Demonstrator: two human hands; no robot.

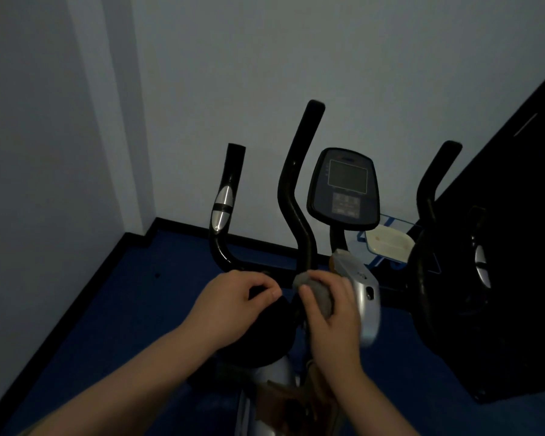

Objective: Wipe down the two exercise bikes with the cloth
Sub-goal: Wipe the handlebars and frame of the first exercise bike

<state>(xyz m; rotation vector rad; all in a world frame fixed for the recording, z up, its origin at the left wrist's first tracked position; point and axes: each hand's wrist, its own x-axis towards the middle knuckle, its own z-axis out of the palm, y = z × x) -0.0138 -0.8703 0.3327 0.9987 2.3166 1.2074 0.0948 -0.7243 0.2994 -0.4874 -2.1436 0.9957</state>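
Dim light fills this corner, with pale walls (328,58) meeting over a dark blue floor (114,325) edged by a black skirting. Straight below me stands one exercise bike (367,297), its silver-grey frame running down between my forearms. Its console (343,188) sits dark and unlit on the post, with black handlebars (296,190) curving up on either side.

My right hand (331,313) has its fingers and thumb curled round a bunched grey cloth (317,294), and I press that cloth against the base of the middle handlebar stem, just where it meets the frame. My left hand (233,305) has its fingers curled over something dark at the crossbar; I cannot tell exactly what it grips, though it looks like a steadying hold on the bike.

At the right edge a second black upright with a silver grip plate (482,265) shows. I take it for part of the other bike, but too little is visible to be sure. A large black panel (516,247) stands beyond it, and a pale tray-like object (387,242) lies on the floor by the wall.

Judging progress: I am mid-wipe on the first bike's lower stem. Nothing in the dim light shows me which surfaces are already clean. The console, the upper grips and the seat area may remain, and the second bike looks untouched, so I reckon a good deal of work is left.
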